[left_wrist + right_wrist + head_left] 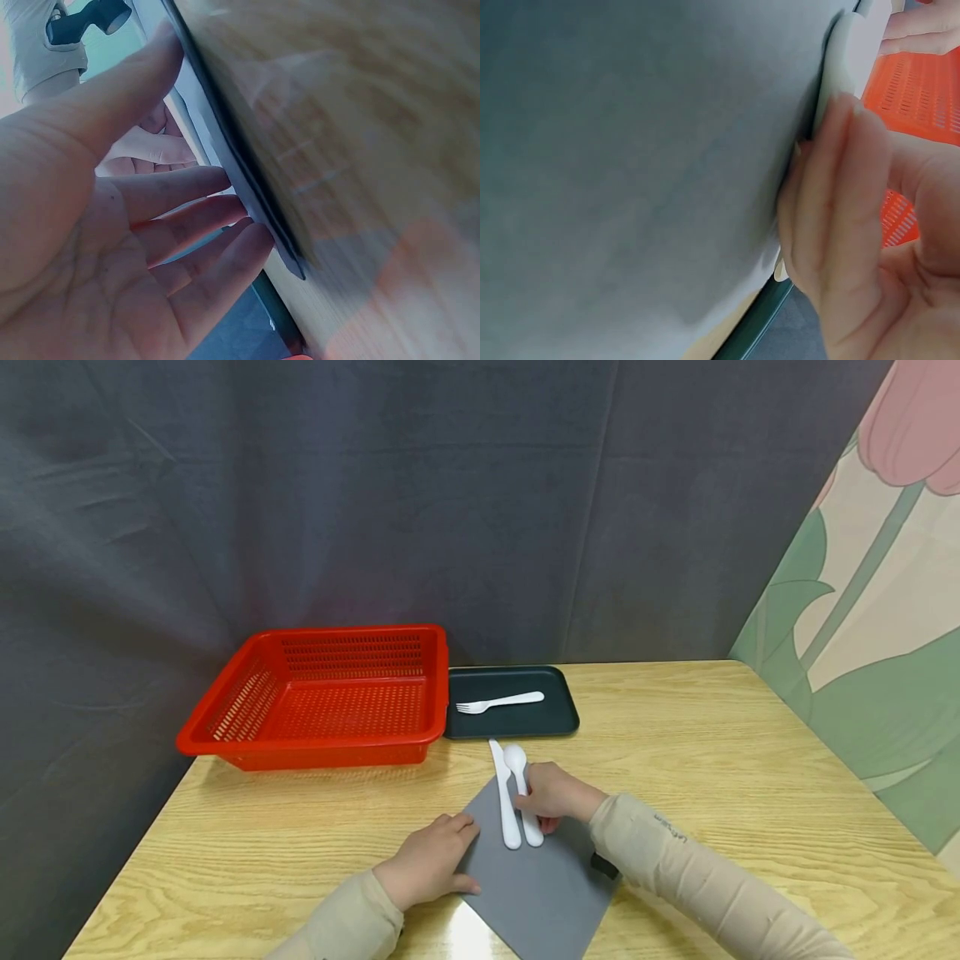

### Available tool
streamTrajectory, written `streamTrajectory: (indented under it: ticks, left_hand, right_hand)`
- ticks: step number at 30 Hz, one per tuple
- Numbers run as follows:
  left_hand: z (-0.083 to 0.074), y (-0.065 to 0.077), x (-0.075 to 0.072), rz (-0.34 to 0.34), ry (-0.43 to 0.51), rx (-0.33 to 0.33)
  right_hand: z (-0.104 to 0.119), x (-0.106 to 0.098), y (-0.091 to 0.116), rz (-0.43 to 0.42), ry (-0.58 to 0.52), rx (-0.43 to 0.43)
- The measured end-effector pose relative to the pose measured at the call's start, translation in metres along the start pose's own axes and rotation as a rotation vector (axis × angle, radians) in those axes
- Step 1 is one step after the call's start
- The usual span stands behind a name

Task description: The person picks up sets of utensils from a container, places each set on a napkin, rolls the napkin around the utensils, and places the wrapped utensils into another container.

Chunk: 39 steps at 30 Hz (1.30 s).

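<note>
A grey mat (547, 893) lies turned cornerwise on the table, with a white plastic knife (506, 802) and a white plastic spoon (515, 758) side by side on its far part. The tips of both point away past the mat's far corner. My right hand (553, 793) pinches the spoon by its handle; in the right wrist view its fingers are bent at the white handle (844, 64), close over the mat. My left hand (431, 862) is at the mat's left edge, its extended fingertips and thumb touching that edge, as the left wrist view also shows.
A red perforated basket (330, 746) stands at the back left. Beside it is a dark green tray (555, 718) holding a white plastic fork (501, 702). Behind the wood-patterned table (712, 760) hangs a dark curtain (420, 510), and a flower-patterned cloth hangs on the right.
</note>
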<state>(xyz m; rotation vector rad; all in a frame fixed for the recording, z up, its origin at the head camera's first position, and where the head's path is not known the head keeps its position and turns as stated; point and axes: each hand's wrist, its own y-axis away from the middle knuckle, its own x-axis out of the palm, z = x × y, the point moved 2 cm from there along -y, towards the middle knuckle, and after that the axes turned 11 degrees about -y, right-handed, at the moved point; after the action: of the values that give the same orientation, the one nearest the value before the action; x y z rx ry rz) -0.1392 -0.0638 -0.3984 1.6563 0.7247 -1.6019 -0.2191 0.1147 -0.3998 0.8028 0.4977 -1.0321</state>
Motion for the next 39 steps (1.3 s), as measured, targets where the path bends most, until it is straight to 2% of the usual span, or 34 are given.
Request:
streamTrajectory:
  ticks: [22,39]
  left_hand:
    - [-0.0004,-0.0003,0.0003,0.005,-0.005,0.001]
    - [-0.0005,0.0002,-0.0006,0.002,0.002,0.002]
  right_hand:
    - [-0.0017,-0.0008,-0.0002,-0.012,0.011,-0.014]
    - [-0.0003,-0.0033,0.0035,-0.024,0.065,-0.007]
